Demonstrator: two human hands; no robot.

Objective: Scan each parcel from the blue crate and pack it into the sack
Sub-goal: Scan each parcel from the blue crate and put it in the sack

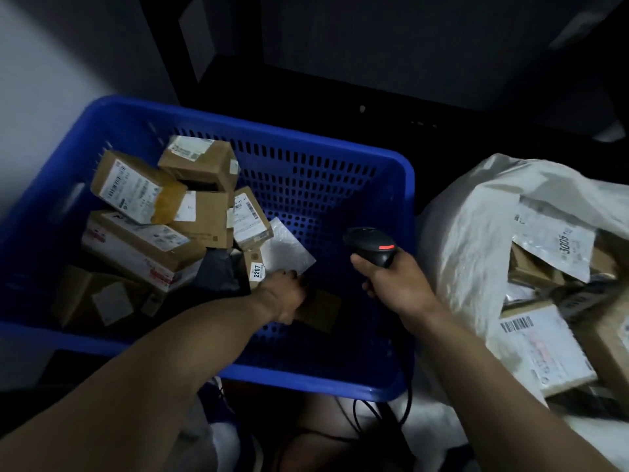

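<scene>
Two grips are being held inside the blue crate (306, 373). The left grip (284, 294) is being clamped on a flat brown parcel (320, 311) lying on the crate floor, while the right grip (394, 284) is being closed round a black scanner (371, 247). Further back, boxed parcels (153, 216) are being carried in a heap at the crate's left. A white sack (476, 233), holding more parcels, is being seen open just right of the crate.
</scene>
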